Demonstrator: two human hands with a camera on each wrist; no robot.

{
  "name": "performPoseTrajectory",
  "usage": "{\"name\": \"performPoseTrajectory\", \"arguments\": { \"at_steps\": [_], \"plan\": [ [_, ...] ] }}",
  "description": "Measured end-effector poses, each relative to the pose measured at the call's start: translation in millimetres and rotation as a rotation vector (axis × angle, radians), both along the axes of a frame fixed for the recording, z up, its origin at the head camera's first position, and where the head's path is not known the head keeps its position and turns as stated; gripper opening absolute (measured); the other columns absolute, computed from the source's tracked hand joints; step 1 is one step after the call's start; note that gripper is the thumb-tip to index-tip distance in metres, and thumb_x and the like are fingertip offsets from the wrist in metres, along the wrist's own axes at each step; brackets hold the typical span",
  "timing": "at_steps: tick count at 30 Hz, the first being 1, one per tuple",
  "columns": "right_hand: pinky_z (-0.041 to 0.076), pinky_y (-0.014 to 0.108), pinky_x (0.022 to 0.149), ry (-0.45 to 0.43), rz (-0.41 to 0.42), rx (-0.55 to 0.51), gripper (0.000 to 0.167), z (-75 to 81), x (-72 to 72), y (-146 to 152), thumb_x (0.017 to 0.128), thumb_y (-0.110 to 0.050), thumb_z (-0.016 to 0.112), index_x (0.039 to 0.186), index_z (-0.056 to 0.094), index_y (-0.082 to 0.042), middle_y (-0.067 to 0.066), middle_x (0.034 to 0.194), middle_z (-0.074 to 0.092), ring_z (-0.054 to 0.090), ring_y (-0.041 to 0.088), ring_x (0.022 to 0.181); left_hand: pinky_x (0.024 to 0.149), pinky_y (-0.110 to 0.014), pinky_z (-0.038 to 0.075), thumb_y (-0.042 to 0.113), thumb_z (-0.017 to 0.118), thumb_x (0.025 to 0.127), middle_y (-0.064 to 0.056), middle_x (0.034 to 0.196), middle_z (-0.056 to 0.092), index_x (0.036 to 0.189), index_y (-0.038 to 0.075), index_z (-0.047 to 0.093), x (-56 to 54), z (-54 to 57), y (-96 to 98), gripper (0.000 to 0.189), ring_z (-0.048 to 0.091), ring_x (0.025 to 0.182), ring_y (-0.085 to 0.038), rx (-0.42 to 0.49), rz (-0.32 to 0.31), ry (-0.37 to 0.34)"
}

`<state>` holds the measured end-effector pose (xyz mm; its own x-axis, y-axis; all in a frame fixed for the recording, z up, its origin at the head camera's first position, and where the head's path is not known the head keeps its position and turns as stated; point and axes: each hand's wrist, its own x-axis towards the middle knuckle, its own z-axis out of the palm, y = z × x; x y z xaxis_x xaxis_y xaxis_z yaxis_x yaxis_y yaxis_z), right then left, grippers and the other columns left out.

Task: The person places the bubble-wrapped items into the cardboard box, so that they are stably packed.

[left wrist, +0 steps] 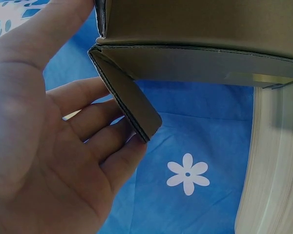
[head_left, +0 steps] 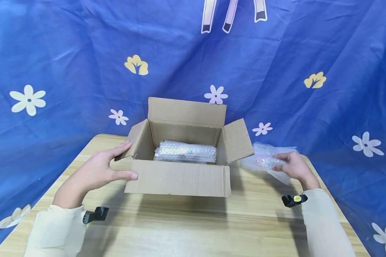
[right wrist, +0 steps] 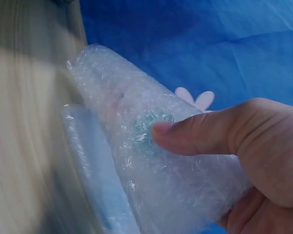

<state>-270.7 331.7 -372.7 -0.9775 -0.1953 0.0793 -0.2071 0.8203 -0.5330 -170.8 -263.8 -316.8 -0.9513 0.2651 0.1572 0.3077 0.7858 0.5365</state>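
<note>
An open cardboard box (head_left: 178,178) stands on the table with its flaps spread outward. My left hand (head_left: 98,169) is at its left front corner: the thumb touches the front flap, and the extended fingers rest against the outside of the left flap (left wrist: 124,92). Inside the box lies a bubble-wrapped bundle (head_left: 184,152). To the right of the box, my right hand (head_left: 294,166) pinches a bubble-wrapped packet (right wrist: 151,170), thumb on top. Pink and green patches show through its wrap; the fingers underneath are mostly hidden.
Another piece in clear bubble wrap (right wrist: 95,165) lies under the held packet on the wooden table (head_left: 180,228). A blue patterned cloth (head_left: 180,53) hangs behind the table and along its sides. The right flap (head_left: 238,141) leans out between the box and the packet.
</note>
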Motion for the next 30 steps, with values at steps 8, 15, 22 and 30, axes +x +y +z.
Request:
{"name": "performPoseTrajectory", "arguments": {
  "at_steps": [8,15,22,30],
  "plan": [
    [0.047,0.06,0.092,0.07,-0.041,0.008,0.049,25.4,14.5,12,0.084,-0.021,0.082,0.126,0.068,0.0,0.026,0.123,0.064,0.052,0.049,0.121,0.107,-0.064,0.031,0.053,0.085,0.074,-0.02,0.156,0.034,0.155,0.004,0.036,0.6,0.4,0.3,0.107,0.032,0.14,-0.045,0.01,-0.013,-0.006],
    [0.051,0.047,0.079,0.101,-0.078,0.003,0.052,48.8,22.4,22,0.087,-0.034,0.08,0.127,0.069,-0.003,0.024,0.119,0.067,0.058,0.042,0.113,0.106,-0.065,0.032,0.054,0.085,0.074,-0.019,0.156,0.034,0.155,0.005,0.035,0.8,1.5,0.5,0.107,0.034,0.139,-0.045,0.004,-0.007,-0.005],
    [0.051,0.034,0.064,0.083,-0.133,0.021,0.06,70.8,29.2,28,0.089,-0.044,0.076,0.132,0.066,-0.005,0.022,0.113,0.069,0.062,0.032,0.094,0.106,-0.064,0.032,0.053,0.085,0.074,-0.019,0.156,0.033,0.155,0.006,0.035,0.4,0.8,1.2,0.107,0.034,0.139,-0.045,0.012,-0.014,0.003],
    [0.051,0.032,0.059,0.071,-0.16,-0.002,0.064,98.7,34.1,25,0.088,-0.047,0.075,0.135,0.063,-0.005,0.015,0.105,0.072,0.062,0.024,0.08,0.107,-0.065,0.031,0.053,0.085,0.074,-0.019,0.157,0.033,0.155,0.006,0.035,1.7,-2.1,-0.4,0.107,0.032,0.14,-0.045,0.023,-0.009,-0.006]
  ]
}}
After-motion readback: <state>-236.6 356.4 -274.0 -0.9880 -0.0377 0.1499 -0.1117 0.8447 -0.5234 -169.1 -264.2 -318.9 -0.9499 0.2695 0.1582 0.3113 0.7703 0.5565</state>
